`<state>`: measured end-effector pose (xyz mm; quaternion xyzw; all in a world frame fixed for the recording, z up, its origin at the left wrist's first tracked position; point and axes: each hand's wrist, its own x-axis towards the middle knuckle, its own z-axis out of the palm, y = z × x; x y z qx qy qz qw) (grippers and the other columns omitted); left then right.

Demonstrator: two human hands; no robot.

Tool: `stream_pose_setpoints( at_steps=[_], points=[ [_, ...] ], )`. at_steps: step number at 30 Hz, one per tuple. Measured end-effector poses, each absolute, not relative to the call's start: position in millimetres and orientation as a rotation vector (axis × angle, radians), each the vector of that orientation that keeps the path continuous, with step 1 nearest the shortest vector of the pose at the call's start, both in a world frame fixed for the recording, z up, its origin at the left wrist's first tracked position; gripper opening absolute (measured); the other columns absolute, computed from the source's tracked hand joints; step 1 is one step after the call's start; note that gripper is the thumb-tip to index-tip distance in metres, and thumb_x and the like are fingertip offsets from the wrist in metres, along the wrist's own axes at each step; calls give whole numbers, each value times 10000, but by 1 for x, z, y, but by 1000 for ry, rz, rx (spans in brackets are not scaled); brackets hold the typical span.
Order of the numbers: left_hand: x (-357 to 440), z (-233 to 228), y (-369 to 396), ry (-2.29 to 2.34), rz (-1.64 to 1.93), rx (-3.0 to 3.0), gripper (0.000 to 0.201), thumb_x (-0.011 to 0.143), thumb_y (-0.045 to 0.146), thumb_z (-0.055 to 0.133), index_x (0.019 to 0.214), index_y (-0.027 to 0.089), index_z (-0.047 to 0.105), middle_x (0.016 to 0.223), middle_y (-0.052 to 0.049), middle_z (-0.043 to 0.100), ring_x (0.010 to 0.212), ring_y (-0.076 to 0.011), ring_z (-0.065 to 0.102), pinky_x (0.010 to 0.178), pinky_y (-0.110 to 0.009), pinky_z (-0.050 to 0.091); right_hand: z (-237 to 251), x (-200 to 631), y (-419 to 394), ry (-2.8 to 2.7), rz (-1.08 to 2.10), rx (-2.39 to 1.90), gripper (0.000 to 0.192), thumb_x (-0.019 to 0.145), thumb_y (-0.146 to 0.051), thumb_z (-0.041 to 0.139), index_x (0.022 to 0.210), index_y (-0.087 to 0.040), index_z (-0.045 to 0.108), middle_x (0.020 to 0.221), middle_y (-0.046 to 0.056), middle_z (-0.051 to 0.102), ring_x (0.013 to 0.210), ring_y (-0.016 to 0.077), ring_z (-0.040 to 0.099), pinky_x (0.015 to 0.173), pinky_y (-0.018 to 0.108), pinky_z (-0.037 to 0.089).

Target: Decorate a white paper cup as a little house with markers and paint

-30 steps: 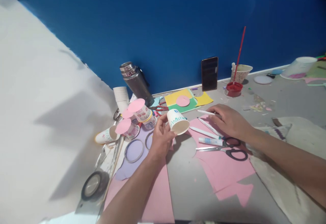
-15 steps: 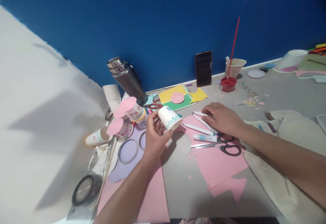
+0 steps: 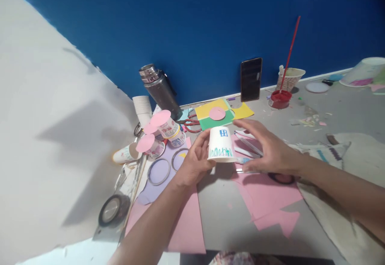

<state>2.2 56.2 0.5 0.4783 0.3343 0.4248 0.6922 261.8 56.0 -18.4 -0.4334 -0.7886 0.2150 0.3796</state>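
My left hand [image 3: 198, 156] grips a white paper cup [image 3: 220, 142] by its side, held upside down above the table. The cup carries a blue window drawing and green zigzag strokes along its rim. Close to the cup's right side, my right hand [image 3: 267, 148] has its thumb and fingers spread, holding nothing. Beneath that hand lie white marker pens [image 3: 248, 144], partly covered by it. Scissors [image 3: 281, 178] are mostly hidden there too, on pink paper [image 3: 270, 196].
Left of the hands stand decorated cups topped with pink discs [image 3: 161, 118], beside tape rings [image 3: 159, 172]. Behind are a thermos [image 3: 161, 92], stacked cups [image 3: 142, 108], coloured sheets [image 3: 210, 114] and a phone [image 3: 251, 79]. A red pot [image 3: 280, 99] holds a stick at right.
The cup has turned so its blue window faces me and moved right. My right hand has lifted off the marker pens and spread beside the cup. The view has shifted slightly.
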Motion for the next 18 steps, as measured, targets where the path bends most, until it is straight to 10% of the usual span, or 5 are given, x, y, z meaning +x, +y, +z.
stream_pose_setpoints(
  at_steps=[5,18],
  points=[
    [5,-1,53,650,964,1295,772,692,278,942,1385,286,603,1534,-105,584,1471,-333,523,1180,-434,468,-8,250,43,-2105,602,-1014,1012,758,-505,894,1627,-327,406,1596,147,550,1473,428,504,1188,600,461],
    [-4,-4,62,853,1067,1532,753,736,273,900,1415,269,572,1507,-119,583,1428,-330,549,1159,-460,489,2,260,52,-2066,540,-1097,721,844,-497,807,1491,-270,583,1526,135,636,1393,369,595,1135,540,519]
  ],
)
